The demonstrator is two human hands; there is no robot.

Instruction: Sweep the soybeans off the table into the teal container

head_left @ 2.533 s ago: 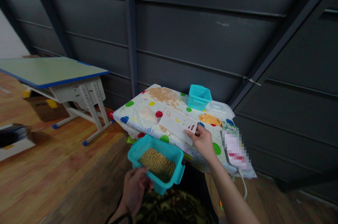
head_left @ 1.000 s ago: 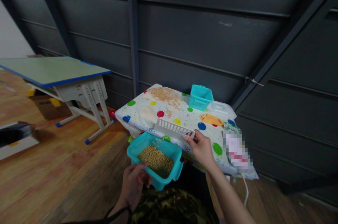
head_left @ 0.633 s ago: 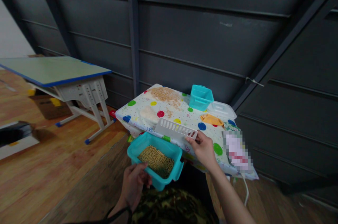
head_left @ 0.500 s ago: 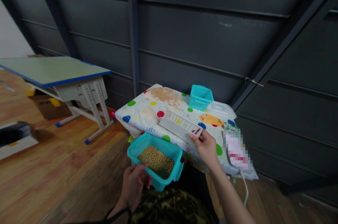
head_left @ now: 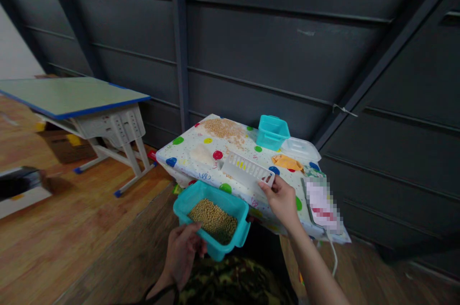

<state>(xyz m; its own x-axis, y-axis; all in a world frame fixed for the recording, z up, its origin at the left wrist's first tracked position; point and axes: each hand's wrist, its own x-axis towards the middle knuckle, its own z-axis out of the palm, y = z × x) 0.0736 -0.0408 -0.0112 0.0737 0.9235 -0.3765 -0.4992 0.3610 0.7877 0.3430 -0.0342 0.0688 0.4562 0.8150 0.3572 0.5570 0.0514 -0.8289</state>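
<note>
My left hand grips the near end of a teal plastic box half full of soybeans, held just below the front edge of a small table with a dotted cloth. My right hand pinches the right end of a white slotted plastic scraper that lies on the cloth above the box. A heap of beans lies at the table's far left, and a pale patch sits nearer the left edge.
A second teal box and a clear lid stand at the table's back. An orange item and a pixelated device with a white cable lie at the right. A green-topped desk stands left; a dark panelled wall is behind.
The scraper swept toward the table's front edge over the box, beans dropping in, then moved back onto the cloth. The left hand has kept the box steady.
</note>
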